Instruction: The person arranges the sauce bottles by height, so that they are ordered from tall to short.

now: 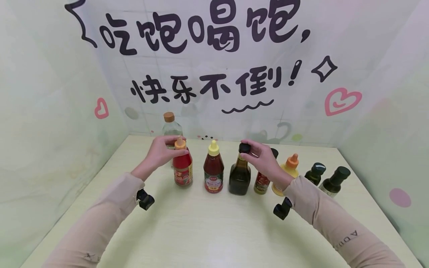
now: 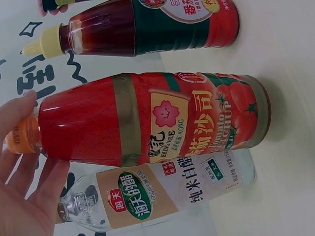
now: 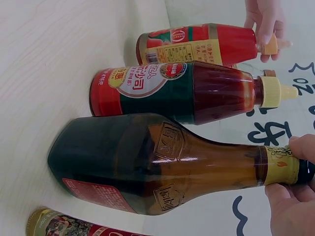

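In the head view my left hand (image 1: 162,150) grips a red ketchup bottle (image 1: 183,167) by its orange cap. The left wrist view shows its tomato label (image 2: 197,115), with thumb and fingers around the cap (image 2: 22,135). My right hand (image 1: 263,158) holds a dark brown sauce bottle (image 1: 240,176) at its black cap; thumb and fingers pinch the yellow-banded neck (image 3: 280,164) in the right wrist view. Between the two hands stands a second sauce bottle (image 1: 213,169) with a yellow nozzle cap, touched by neither. Both held bottles are upright.
A clear vinegar bottle (image 1: 172,128) stands behind the ketchup. Right of the dark bottle are a slim red-labelled bottle (image 1: 261,183), a yellow squeeze bottle (image 1: 291,167) and two dark green bottles (image 1: 315,174). A printed cloth (image 1: 214,111) hangs behind the pale table (image 1: 207,223).
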